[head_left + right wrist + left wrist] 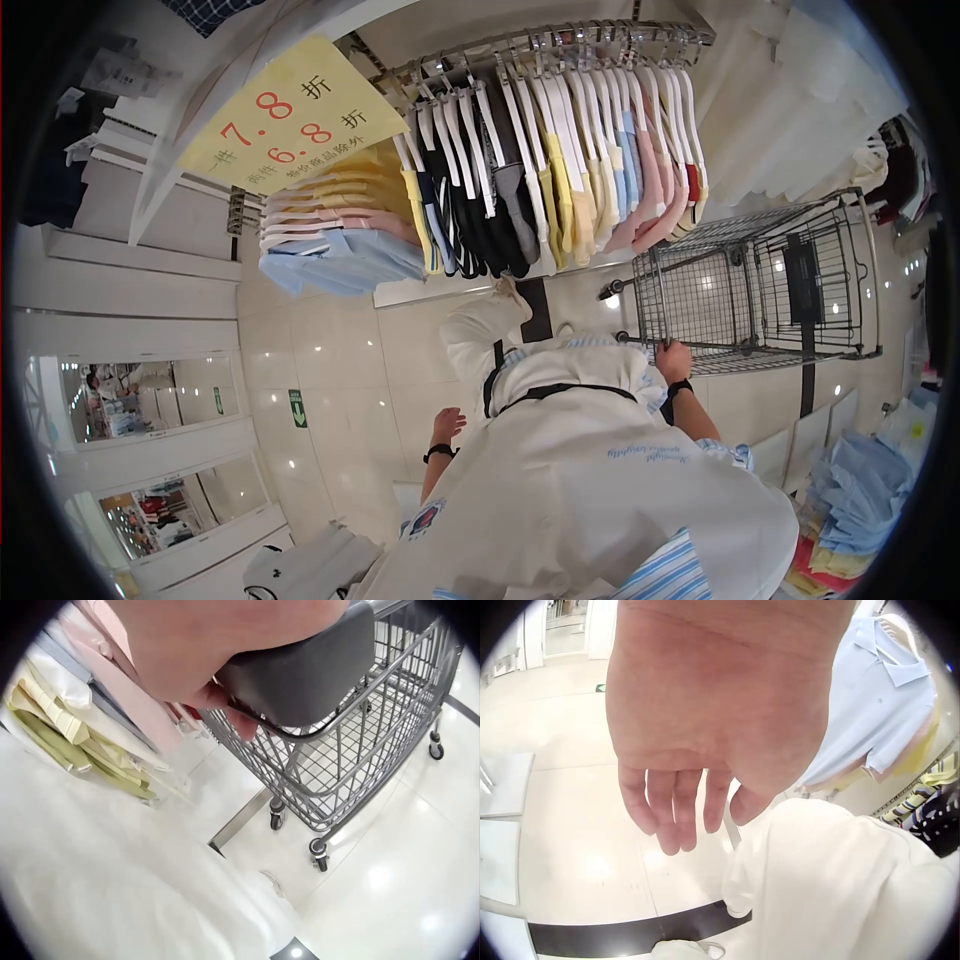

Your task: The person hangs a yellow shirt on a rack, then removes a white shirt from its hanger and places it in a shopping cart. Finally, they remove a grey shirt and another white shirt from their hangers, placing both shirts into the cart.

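Grey cart handle (300, 675) held in right hand (673, 360) grip; left hand (447, 422) slack, released (open floor (330, 370) beneath, rack (560, 38) ahead).

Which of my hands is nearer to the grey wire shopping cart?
Right. The right hand grips the grey wire shopping cart by its dark handle; the left hand hangs open at the other side, apart from it.

Bright shop light, glare spots on glossy floor (330, 360), fisheye-dark edges.
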`<state>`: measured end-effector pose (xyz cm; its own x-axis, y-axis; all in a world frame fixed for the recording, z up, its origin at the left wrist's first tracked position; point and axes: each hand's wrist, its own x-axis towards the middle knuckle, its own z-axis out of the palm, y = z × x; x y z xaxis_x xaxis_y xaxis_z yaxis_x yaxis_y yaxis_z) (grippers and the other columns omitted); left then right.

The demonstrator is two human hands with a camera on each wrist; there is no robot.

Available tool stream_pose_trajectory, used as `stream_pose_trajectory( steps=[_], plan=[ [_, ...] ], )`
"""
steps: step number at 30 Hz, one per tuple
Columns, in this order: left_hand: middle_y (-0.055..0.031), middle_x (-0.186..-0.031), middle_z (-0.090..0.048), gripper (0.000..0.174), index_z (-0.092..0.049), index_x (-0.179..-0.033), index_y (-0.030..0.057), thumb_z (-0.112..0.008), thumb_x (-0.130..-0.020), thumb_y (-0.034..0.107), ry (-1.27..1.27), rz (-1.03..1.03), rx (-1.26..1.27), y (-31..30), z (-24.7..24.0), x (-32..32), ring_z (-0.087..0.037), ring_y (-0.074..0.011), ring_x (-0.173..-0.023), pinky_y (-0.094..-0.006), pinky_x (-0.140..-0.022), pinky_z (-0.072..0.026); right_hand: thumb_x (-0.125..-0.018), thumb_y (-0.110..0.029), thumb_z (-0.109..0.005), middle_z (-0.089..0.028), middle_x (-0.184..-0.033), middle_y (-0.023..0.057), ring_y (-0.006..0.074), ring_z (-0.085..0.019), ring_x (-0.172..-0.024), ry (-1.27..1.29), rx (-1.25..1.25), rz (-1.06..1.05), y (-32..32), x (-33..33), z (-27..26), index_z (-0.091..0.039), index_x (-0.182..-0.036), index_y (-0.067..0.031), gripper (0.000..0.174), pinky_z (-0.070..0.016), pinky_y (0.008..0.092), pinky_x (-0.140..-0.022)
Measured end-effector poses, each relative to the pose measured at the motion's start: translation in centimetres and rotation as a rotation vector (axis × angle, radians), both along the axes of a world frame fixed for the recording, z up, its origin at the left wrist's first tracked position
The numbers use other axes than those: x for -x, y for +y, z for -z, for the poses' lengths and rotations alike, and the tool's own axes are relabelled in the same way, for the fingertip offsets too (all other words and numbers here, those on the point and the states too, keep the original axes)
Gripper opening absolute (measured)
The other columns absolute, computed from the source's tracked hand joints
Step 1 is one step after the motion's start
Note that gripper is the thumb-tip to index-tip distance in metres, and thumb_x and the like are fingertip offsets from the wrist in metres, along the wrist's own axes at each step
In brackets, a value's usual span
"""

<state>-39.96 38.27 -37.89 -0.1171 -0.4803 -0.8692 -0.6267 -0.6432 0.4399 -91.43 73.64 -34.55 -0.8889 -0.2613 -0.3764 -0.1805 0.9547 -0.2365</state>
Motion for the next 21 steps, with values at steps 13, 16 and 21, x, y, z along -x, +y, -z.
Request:
stream_pose_trajectory(
  steps=[13,16,21],
  plan=[
    [-0.0060,-0.102,-0.073,0.032,-0.067,-0.120,0.0130,-0.061,-0.100,0.036,-0.274,0.903,0.293,-3.3,-2.2,-8.1,-0.068,-0.0182,-0.089,-0.0370,-0.072,-0.0554,-0.091,-0.035,-0.070,-0.076,-0.092,0.0224,0.0414,-0.074,-0.088,0.041,-0.068,0.080,-2.0,0.1,-0.8,-0.074,-0.101,-0.0031,0.033,-0.0601,0.0521,-0.080],
    [-0.0060,-0.102,-0.073,0.032,-0.067,-0.121,0.0132,-0.061,-0.100,0.036,-0.283,1.084,0.360,-5.2,-2.9,-8.9,-0.068,-0.0181,-0.088,-0.0366,-0.070,-0.0551,-0.091,-0.034,-0.071,-0.075,-0.091,0.0234,0.0407,-0.074,-0.087,0.043,-0.074,0.077,-2.3,0.1,-0.8,-0.074,-0.101,-0.0023,0.033,-0.0608,0.0508,-0.078],
    [-0.0087,-0.104,-0.076,0.029,-0.065,-0.126,0.0110,-0.063,-0.104,0.030,-0.020,0.020,0.000,-10.2,-6.2,-6.6,-0.074,-0.0198,-0.087,-0.0324,-0.068,-0.0522,-0.091,-0.033,-0.071,-0.075,-0.092,0.0227,0.0405,-0.074,-0.087,0.034,-0.088,0.087,-2.4,0.8,-1.4,-0.072,-0.107,-0.0038,0.033,-0.0608,0.0506,-0.076]
  ],
)
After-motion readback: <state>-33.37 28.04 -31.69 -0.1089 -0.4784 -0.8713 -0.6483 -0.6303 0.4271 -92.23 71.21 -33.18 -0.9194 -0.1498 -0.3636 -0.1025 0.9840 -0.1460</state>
